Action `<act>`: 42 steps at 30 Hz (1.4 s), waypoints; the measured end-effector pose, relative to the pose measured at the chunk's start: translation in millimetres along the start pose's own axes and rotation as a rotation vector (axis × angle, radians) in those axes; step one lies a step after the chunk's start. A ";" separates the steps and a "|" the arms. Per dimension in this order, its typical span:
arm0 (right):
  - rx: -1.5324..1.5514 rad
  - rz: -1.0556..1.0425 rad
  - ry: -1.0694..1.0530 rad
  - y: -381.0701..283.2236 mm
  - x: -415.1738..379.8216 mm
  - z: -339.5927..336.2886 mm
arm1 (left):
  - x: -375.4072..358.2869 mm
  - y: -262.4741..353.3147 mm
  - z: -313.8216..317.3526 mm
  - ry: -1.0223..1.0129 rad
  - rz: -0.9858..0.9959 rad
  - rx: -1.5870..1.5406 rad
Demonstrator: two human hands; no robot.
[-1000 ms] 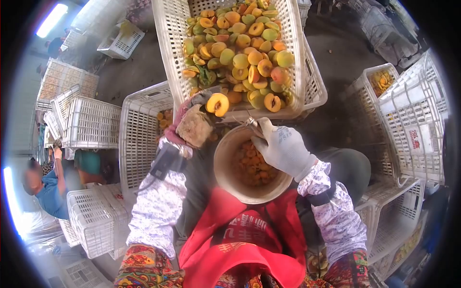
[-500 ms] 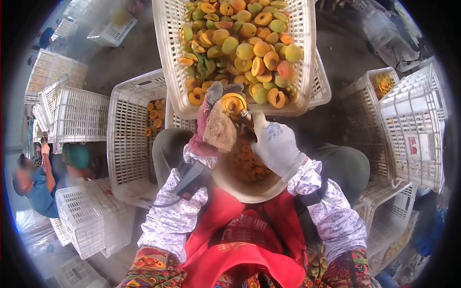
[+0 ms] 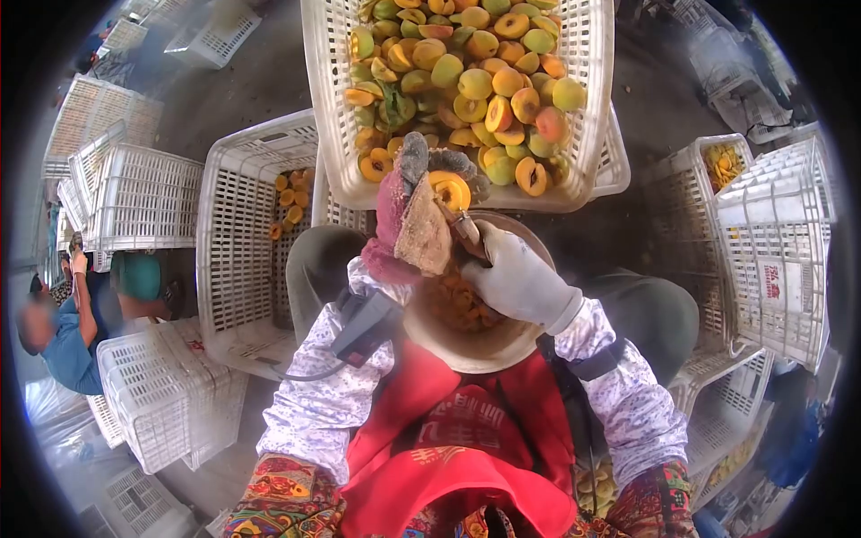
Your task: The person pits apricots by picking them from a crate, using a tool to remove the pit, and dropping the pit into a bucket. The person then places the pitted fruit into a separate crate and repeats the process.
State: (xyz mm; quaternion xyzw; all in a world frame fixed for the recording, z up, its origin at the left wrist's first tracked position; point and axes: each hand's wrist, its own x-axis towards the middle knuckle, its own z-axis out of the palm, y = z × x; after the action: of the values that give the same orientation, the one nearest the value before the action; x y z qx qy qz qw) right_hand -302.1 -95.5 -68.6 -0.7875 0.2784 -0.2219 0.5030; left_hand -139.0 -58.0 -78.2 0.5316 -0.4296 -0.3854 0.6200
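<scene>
My left hand (image 3: 408,220), in a pink and grey glove with a tan cloth pad, is closed around a halved peach (image 3: 451,190), cut face up. In a white glove, my right hand (image 3: 520,280) grips a pitting tool (image 3: 468,231) with a short handle and a metal neck. The tool's tip meets the peach half; its exact shape is hidden. Below both hands, a pale bucket (image 3: 480,359) between my knees holds orange pieces (image 3: 456,300). Just beyond my hands stands a white crate (image 3: 599,108) full of halved peaches (image 3: 475,85).
To the left, another white crate (image 3: 235,161) contains several peach halves (image 3: 292,202). Stacked crates (image 3: 148,202) stand farther left, near a person in blue (image 3: 72,354). More crates (image 3: 776,233) line the right side, one holding yellow-orange fruit (image 3: 722,166).
My right hand has shifted lower and turned, showing more of the tool's handle. The peach half stays in my left hand. The whole view has shifted slightly.
</scene>
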 end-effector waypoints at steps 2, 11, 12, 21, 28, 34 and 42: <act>0.251 0.298 -0.183 -29.3 3.7 -19.8 | -0.6 0.7 1.6 -0.005 -0.011 -0.024; 0.626 0.595 -0.658 -35.5 -1.5 -45.6 | 1.7 46.8 11.0 -0.111 -0.347 -0.457; 0.626 0.588 -0.658 -37.9 -3.6 -43.7 | -1.9 49.5 9.0 -0.112 -0.342 -0.452; -0.552 0.034 -0.576 7.9 -48.2 -17.1 | -22.5 81.4 -91.8 0.162 0.339 1.285; -0.857 0.221 -0.656 -7.5 -52.9 -21.5 | -13.5 97.4 -159.1 0.196 0.229 1.916; -0.880 0.223 -0.742 -7.0 -45.5 -17.9 | 28.2 46.5 -11.2 -0.252 -0.037 0.780; -0.860 0.230 -0.719 -10.2 -54.0 -42.4 | 54.2 -22.7 106.9 -0.172 0.070 1.484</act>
State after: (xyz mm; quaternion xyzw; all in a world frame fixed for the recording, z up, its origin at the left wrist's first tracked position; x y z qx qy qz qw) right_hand -366.9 -84.6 -46.2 -0.9121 0.2388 0.2492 0.2214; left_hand -222.1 -146.9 -87.0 0.7644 -0.6402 -0.0145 0.0746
